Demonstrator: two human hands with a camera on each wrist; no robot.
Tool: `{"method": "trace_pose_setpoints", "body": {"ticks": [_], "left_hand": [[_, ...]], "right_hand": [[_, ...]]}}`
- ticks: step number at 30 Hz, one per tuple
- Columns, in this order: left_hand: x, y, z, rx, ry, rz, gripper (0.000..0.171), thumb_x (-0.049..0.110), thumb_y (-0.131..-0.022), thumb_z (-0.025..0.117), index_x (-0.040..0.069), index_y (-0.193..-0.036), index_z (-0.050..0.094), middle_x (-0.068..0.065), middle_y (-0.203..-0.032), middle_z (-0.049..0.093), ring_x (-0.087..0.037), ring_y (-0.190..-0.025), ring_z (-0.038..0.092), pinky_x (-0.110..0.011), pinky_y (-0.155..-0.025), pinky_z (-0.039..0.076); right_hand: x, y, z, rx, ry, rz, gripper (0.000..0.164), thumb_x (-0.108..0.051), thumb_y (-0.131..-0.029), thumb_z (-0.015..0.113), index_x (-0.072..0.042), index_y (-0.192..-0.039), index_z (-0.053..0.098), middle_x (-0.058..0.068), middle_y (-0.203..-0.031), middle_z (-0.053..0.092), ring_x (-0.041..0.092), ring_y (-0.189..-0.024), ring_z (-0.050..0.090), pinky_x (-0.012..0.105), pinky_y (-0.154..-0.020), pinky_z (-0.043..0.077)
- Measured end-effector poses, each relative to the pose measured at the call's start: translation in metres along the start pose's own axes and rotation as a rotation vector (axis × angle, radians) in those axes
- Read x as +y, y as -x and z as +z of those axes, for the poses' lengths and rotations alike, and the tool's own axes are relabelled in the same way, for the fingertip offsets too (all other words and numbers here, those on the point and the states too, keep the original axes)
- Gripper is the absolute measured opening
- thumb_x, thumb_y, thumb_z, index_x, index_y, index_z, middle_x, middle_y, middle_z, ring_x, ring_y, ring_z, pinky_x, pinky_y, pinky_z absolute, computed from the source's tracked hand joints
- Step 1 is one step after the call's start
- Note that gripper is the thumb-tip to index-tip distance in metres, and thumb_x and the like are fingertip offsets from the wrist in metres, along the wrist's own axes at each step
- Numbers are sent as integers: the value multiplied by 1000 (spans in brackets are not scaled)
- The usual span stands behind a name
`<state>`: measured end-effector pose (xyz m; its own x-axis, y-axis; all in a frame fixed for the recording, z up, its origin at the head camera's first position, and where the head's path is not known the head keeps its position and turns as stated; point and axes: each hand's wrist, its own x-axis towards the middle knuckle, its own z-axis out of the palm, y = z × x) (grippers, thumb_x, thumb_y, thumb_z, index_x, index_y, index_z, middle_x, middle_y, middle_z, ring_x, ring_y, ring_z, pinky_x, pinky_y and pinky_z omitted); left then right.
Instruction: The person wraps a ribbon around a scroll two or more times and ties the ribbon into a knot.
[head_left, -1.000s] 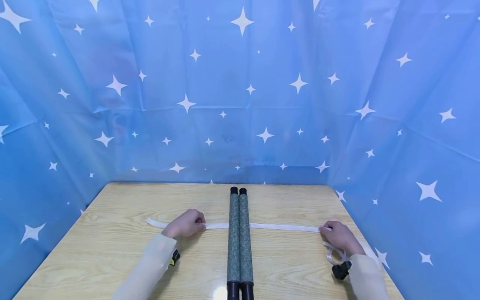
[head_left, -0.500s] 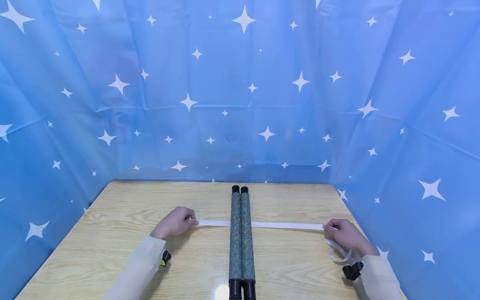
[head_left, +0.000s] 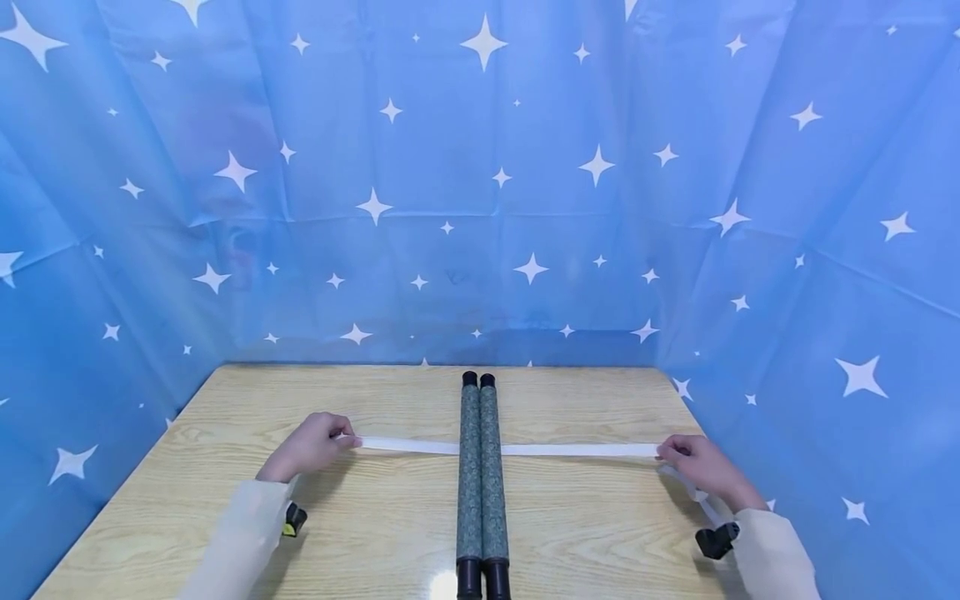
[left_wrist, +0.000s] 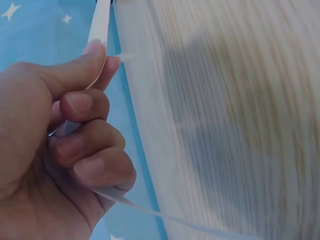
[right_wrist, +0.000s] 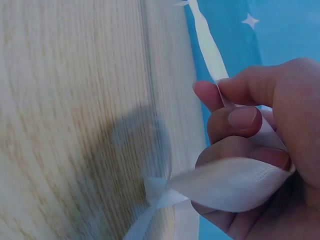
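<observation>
A white ribbon (head_left: 577,450) runs left to right across the table and disappears under two green patterned rolls (head_left: 481,483). The rolls lie side by side, touching, with dark knobbed ends, like a scroll. On the left my left hand (head_left: 311,443) pinches the ribbon between thumb and index finger; its other fingers curl in, and a tail trails below them in the left wrist view. My right hand (head_left: 701,461) pinches the opposite stretch. In the right wrist view, a loose ribbon loop (right_wrist: 235,182) hangs over its curled fingers. The stretch between the hands looks straight.
The wooden table (head_left: 405,533) ends at a blue star-patterned curtain (head_left: 450,167) on the far side, left and right. A small black device (head_left: 294,518) sits at the left wrist, and another black device (head_left: 717,541) at the right.
My left hand has slid left along the ribbon, away from the rolls. My right hand has shifted slightly right. The rolls stay in place.
</observation>
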<state>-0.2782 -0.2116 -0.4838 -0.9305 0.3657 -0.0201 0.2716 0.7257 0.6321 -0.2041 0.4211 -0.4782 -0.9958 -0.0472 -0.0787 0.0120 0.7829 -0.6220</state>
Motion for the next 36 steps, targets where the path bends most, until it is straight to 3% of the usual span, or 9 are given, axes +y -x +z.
{"method": "trace_pose_setpoints", "body": {"ticks": [7,14,19,23,28,33,36], "left_hand": [[-16,13,-15,44,2,-5,24,25,-101,67,9,-83,69,6,-63,38,-9,-55,33,-26,-56,34],[-35,29,-29,81,8,-50,26,29,-100,68,10,-82,69,4,-68,44,-11,-58,38,-27,-57,35],[-49,43,-42,90,8,-89,29,32,-101,67,9,-83,68,5,-67,43,-10,-58,38,-26,-56,36],[-55,54,-53,102,16,-97,30,32,-101,67,8,-84,69,2,-72,51,-10,-61,41,-26,-58,36],[-64,63,-63,114,-21,-100,28,33,-101,67,10,-86,71,0,-76,54,-10,-66,43,-27,-60,36],[-76,68,-75,122,-69,-97,26,33,-102,66,12,-89,74,-3,-85,64,-11,-71,46,-27,-64,38],[-85,72,-85,120,-81,-114,29,35,-103,64,11,-89,74,-4,-82,62,-11,-68,44,-28,-63,37]], "right_hand": [[-3,1,-5,5,45,-11,31,-23,-110,48,-3,-111,72,10,-101,70,13,-68,46,29,-66,40],[1,0,-13,44,37,25,37,-26,-110,45,2,-115,68,6,-79,54,14,-64,43,29,-64,37],[5,1,-20,73,80,56,40,-28,-110,46,4,-118,68,17,-100,68,18,-83,58,31,-69,43],[7,1,-23,77,78,46,37,-29,-109,50,3,-113,70,22,-113,70,24,-98,64,32,-72,47],[10,4,-24,63,49,48,36,-27,-109,50,1,-112,71,17,-108,69,12,-80,54,28,-66,43],[14,8,-27,25,-18,94,42,-30,-110,47,4,-123,68,1,-73,52,10,-57,39,28,-56,41],[17,7,-32,2,-22,132,47,-35,-111,45,3,-128,66,-3,-66,41,10,-55,37,29,-55,41]]}}
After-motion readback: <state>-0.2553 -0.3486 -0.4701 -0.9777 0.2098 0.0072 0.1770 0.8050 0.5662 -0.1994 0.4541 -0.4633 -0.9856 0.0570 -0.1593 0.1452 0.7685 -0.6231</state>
